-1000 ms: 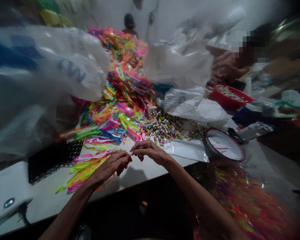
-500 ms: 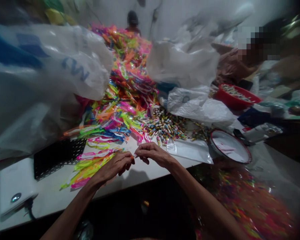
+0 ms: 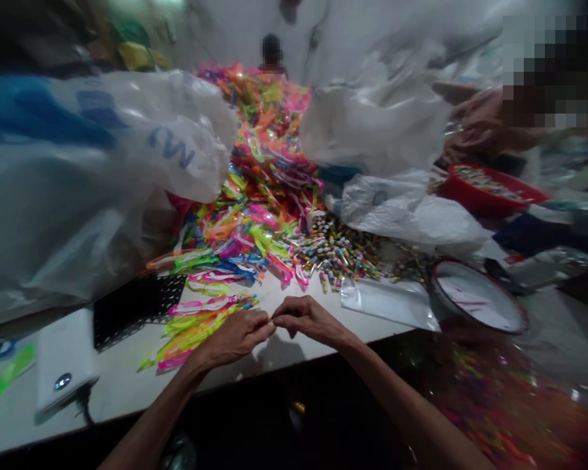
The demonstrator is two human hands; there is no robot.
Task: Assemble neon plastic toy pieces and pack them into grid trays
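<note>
bag [image 3: 102, 176]: left of strip pile [image 3: 259, 170]; blue print, unreadable
tube heap [image 3: 338, 254]: right of pile's near end
loose strips [image 3: 200, 323]: pile's near edge, just beside left hand [image 3: 235, 336]
hands: left and right hand [image 3: 306, 320] pinched tip to tip; contents can't tell
change: white tip seen 0.5 s ago now hidden, so pinch looks tighter

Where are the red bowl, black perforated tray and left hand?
red bowl [image 3: 480, 203], head view, near outer wall.
black perforated tray [image 3: 137, 307], head view, middle of its top.
left hand [image 3: 235, 336], head view, back of the hand.
</note>
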